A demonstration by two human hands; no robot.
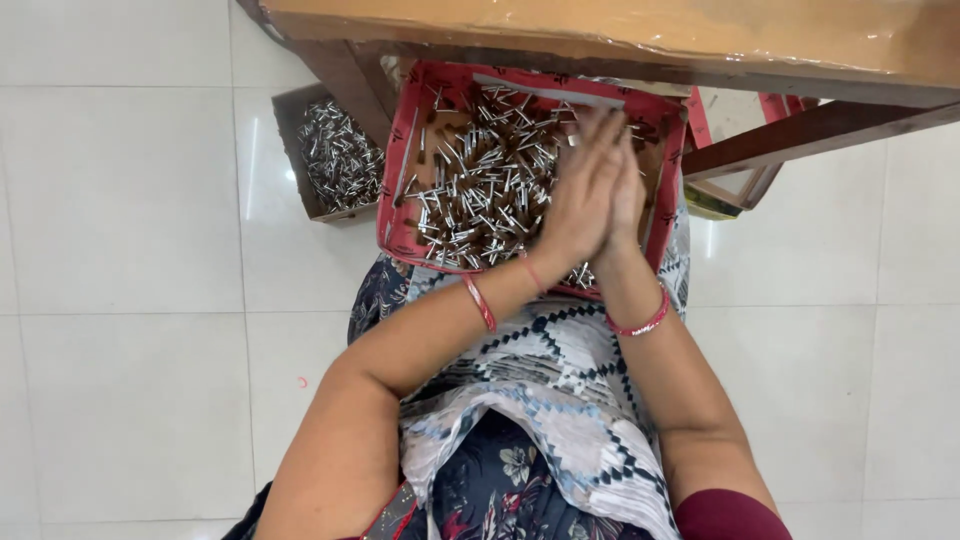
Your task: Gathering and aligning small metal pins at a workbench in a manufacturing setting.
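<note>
A red-edged cardboard tray (395, 215) rests on my lap, filled with several small brown sticks tipped with silver metal ferrules (475, 185). My left hand (578, 195) and my right hand (628, 190) are pressed together palm to palm over the tray's right side, fingers pointing away from me. Whatever lies between the palms is hidden. Red bangles circle both wrists.
A brown cardboard box (290, 115) of more silver-tipped pieces stands on the white tiled floor at the left. A wooden table (620, 35) with slanted legs overhangs the tray's far end. A patterned cloth (560, 380) covers my lap.
</note>
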